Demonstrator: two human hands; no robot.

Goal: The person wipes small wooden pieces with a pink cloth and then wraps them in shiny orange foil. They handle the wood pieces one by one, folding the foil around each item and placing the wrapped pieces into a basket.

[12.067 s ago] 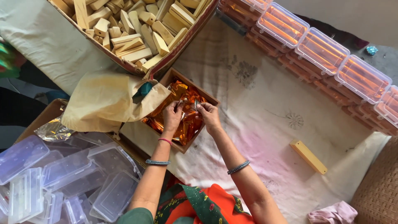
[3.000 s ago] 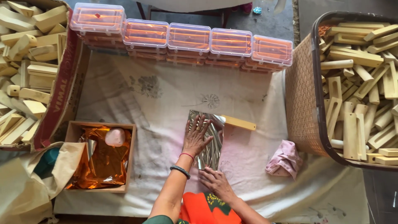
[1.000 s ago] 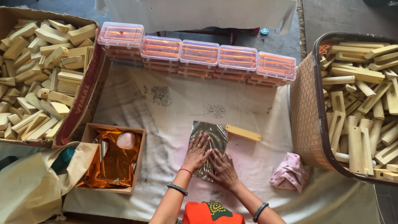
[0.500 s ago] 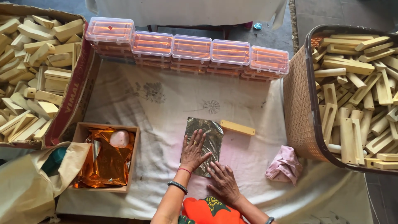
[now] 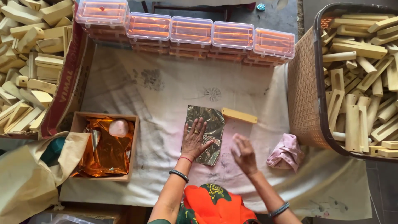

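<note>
White cloth [image 5: 166,87] spread wide; basket [image 5: 302,91] of wooden pieces at 3 o'clock. Centre, foil sheet [image 5: 209,124] lies flat, left hand [image 5: 195,139] open, palm pressing it. Right hand [image 5: 243,153] at the foil's 4 o'clock, blurred, grip unclear. Yellow bar [image 5: 239,115] touches the foil's 1 o'clock corner.

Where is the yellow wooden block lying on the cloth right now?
In the head view, the yellow wooden block lies on the white cloth near the middle, touching the top right corner of the silver foil sheet, left of the woven basket.
</note>
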